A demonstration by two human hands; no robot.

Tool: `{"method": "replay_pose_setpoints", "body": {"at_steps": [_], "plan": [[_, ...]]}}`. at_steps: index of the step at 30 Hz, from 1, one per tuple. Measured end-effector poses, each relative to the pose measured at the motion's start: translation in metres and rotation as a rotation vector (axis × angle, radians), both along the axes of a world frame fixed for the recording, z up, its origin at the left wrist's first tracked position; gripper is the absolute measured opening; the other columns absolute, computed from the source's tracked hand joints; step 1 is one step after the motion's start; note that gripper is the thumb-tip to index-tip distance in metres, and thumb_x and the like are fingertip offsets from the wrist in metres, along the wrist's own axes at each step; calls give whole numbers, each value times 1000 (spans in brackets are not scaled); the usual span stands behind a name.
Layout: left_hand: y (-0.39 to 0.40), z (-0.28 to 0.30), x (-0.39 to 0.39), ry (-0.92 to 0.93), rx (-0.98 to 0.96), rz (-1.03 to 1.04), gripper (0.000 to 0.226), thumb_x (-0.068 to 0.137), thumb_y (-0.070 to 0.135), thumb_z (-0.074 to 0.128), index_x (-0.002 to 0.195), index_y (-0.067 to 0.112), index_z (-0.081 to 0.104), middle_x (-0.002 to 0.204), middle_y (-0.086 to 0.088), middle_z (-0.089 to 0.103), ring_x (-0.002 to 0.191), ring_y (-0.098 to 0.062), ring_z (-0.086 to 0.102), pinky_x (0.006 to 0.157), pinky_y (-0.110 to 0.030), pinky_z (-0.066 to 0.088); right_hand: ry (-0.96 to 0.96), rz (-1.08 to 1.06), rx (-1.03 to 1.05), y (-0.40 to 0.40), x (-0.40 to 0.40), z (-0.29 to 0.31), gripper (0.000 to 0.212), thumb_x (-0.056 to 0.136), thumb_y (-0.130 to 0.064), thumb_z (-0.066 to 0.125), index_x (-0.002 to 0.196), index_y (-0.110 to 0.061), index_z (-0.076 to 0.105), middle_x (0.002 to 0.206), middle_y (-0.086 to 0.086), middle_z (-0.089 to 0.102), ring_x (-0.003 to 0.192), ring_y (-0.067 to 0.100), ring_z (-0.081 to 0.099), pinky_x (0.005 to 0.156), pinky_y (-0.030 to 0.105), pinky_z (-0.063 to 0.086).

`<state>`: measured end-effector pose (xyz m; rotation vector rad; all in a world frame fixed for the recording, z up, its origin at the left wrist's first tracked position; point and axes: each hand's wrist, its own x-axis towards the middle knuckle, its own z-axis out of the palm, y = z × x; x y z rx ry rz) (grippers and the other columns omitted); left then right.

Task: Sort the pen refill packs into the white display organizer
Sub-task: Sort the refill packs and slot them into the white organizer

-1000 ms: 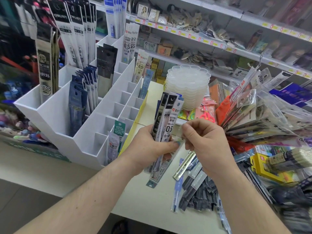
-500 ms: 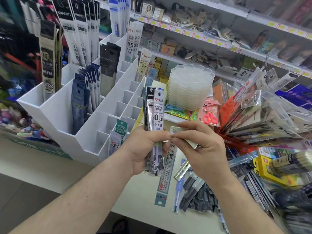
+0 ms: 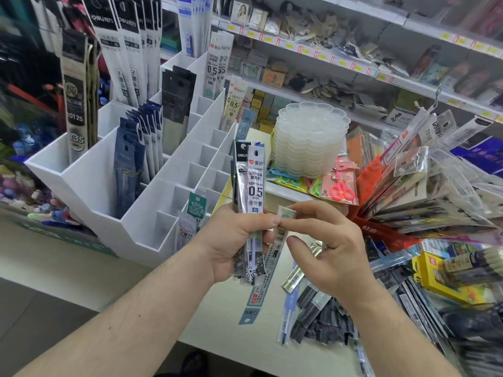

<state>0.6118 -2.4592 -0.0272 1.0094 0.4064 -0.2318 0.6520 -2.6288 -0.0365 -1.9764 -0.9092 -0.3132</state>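
Above the near edge of the table, the left hand grips a bunch of refill packs upright, just right of the white organizer. The right hand touches it, its thumb and forefinger pinching one long pack that hangs downward. More packs lie loose on the table to the right. Several organizer slots already hold packs.

A white counter occupies the foreground. Behind it, white wall shelves carry yellow price labels and packaged stationery. Grey floor is visible lower left. Lighting is even.
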Motion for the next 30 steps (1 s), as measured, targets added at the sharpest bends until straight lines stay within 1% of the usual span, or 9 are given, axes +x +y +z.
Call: {"method": "replay_pose_setpoints", "body": {"at_steps": [3,6,8,11,16,18,21,24,30], "plan": [[-1,1,2,-42,44,85,24,69,4,79,79,10,58,58,-1,61,48,-10,58,50,-25,52,384,-18,290,3,-3,6,24,72,-17,67,93,-17,77,95,1,74,93,15,69,85,29,55],[-1,2,3,-75,85,170,22,69,1,80,78,7,60,58,-3,63,47,-11,59,50,-26,52,694,-103,408,12,-3,11,21,72,-14,70,93,-14,71,76,-1,71,70,15,65,66,24,54],[-1,2,5,-103,124,204,15,78,-4,75,75,7,64,60,-5,64,49,-13,60,53,-28,52,702,-69,237,19,-3,12,7,81,-18,76,84,-14,71,65,-5,66,60,10,59,57,20,48],[-2,0,8,-165,223,256,28,79,-7,74,60,13,69,59,-6,65,52,-17,61,59,-32,53,692,-60,140,24,0,12,20,91,-13,69,72,-14,71,56,-8,60,53,6,52,54,18,43],[3,0,9,-225,382,229,20,73,-1,83,76,10,66,64,-3,69,58,-18,65,60,-36,58,719,-55,127,25,5,13,24,95,-8,62,74,-15,70,55,-14,61,52,-1,50,54,13,41],[5,1,8,-235,434,192,21,76,-3,80,76,11,65,63,-1,68,55,-15,64,55,-32,55,675,-52,94,26,4,11,25,96,-14,63,73,-19,73,58,-8,62,55,5,47,53,22,39],[6,5,8,-254,460,180,21,78,-7,77,74,9,64,60,-1,66,53,-14,63,55,-29,55,598,-74,61,28,4,6,25,89,-31,60,75,-15,73,67,19,61,58,28,43,54,40,37],[6,7,9,-280,477,206,21,77,-10,75,72,7,64,59,-2,65,52,-14,61,54,-28,55,535,-68,73,30,6,3,32,87,-35,57,77,-9,71,72,26,61,62,36,51,59,49,44],[5,5,7,-247,432,213,23,77,-10,76,73,9,64,60,0,65,52,-14,60,56,-29,56,459,3,54,24,10,0,26,90,-24,59,77,-4,70,66,16,60,63,30,48,59,41,42]]}}
